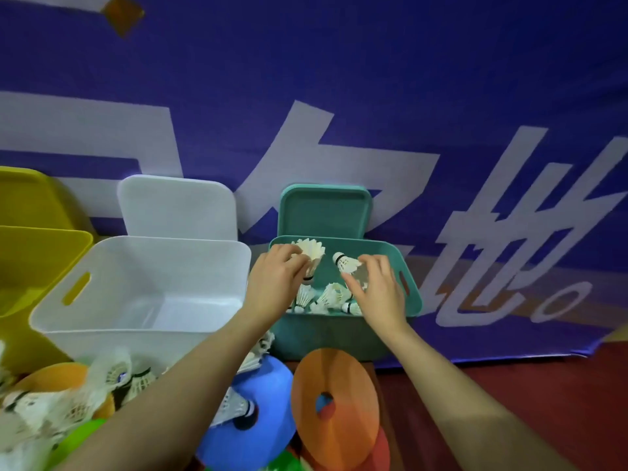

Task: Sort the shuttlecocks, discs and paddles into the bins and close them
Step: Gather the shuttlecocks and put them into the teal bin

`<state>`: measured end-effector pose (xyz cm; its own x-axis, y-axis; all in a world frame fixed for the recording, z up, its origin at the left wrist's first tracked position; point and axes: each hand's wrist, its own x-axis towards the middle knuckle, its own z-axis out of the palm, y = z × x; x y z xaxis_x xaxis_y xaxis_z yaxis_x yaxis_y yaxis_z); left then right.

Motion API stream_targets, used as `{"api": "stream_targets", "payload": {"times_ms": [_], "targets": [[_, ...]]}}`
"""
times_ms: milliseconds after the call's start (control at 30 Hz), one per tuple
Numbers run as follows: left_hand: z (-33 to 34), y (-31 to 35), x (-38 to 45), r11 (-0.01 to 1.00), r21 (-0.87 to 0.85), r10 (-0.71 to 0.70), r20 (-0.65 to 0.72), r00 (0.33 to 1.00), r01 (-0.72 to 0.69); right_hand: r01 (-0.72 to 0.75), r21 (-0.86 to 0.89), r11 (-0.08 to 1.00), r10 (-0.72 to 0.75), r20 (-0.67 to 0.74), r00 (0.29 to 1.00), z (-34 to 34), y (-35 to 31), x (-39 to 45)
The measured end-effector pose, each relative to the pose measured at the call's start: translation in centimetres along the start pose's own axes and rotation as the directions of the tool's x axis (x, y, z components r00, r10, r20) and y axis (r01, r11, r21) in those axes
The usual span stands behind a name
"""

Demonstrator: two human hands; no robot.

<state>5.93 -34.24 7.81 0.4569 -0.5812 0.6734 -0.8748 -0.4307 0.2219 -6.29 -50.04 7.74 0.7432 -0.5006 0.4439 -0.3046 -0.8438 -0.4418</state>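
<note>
Several white shuttlecocks (331,297) are lying at the bottom of the teal bin (413,294), which is standing open at the far right of the row, its teal lid (324,210) leaning upright behind it against the blue banner (407,79). The left hand (272,283) is reaching over the bin's left rim, its fingers curling round a shuttlecock (311,254) with the feathers fanning upward. The right hand (377,287) is hovering over the bin's right side, pinching another shuttlecock (346,263) at the feathers, cork pointing left. Just left of the teal bin, a white bin (102,266) is sitting open with its white lid (176,209) propped behind it, and a yellow bin (37,249) is standing at the far left. Near the person, an orange disc (336,379) with a centre hole is lying over a blue disc (268,419), and a loose pile of shuttlecocks (51,406) is resting at the near left.
</note>
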Motion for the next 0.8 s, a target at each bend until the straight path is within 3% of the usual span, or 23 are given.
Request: {"api": "stream_targets", "payload": {"times_ms": [167,300,800], "targets": [[2.5,-0.3,0.9,0.985,0.068,-0.168,0.177,0.970,0.158,-0.086,-0.070,0.994,0.093,0.102,0.990,1.5,2.3,1.6],[3.1,-0.4,-0.3,0.980,0.105,-0.194,0.275,0.942,0.171,-0.102,-0.069,0.992,0.115,0.220,0.969,3.3,2.8,0.6],[-4.6,-2.9,-8.7,0.982,0.076,-0.186,0.324,0.928,0.171,0.080,0.216,0.973,-0.110,0.132,0.985,4.6,-3.0,-6.8]]}}
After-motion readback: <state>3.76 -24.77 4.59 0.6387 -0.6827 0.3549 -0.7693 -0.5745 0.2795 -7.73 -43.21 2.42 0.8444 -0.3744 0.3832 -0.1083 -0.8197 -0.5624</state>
